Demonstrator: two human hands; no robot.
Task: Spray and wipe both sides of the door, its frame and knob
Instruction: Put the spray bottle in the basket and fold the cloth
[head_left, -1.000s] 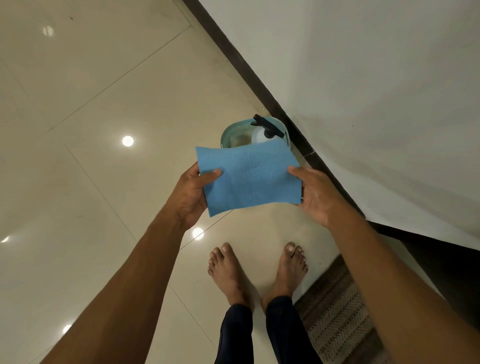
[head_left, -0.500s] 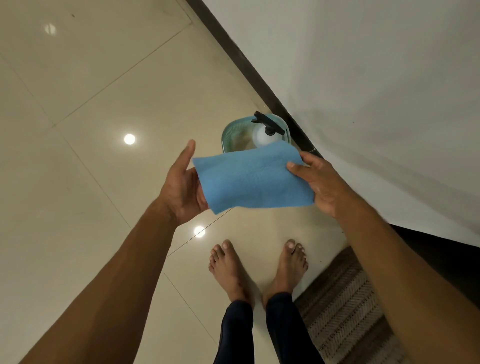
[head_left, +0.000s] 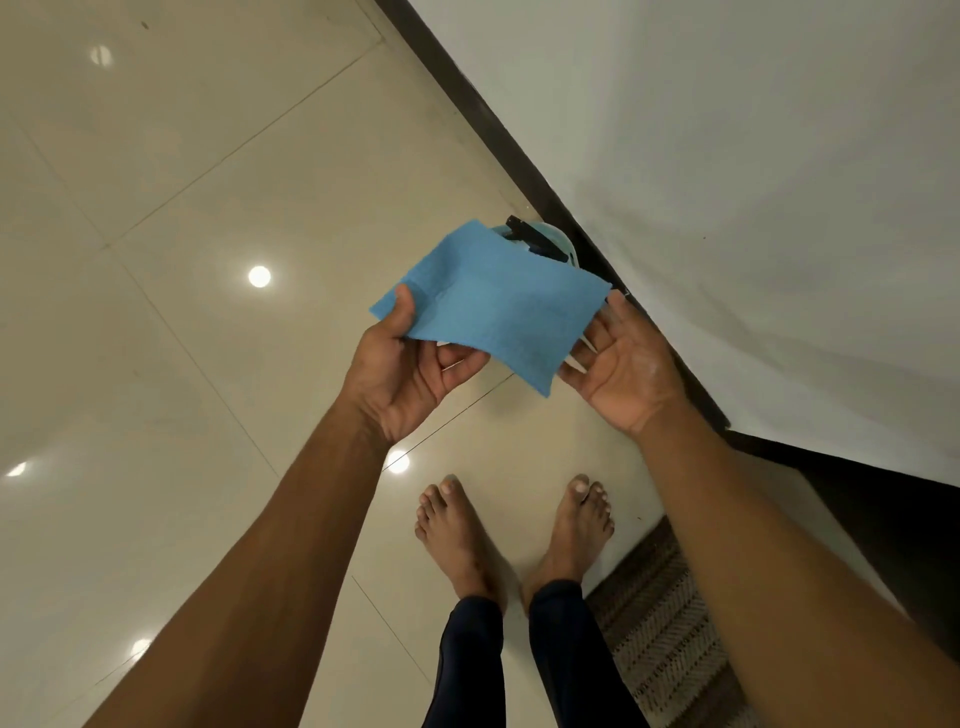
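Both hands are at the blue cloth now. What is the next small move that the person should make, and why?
Probably fold the blue cloth into a pad in the left hand, freeing the right hand for the spray bottle. The left thumb pinches one corner; the right palm lies open under the other end, and the bottle stands in the bucket by the wall, untouched.

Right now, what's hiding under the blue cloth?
Below the blue cloth, held up in the left hand, a black spray bottle top and a bit of a teal tub rim peek out. The rest of both is covered.
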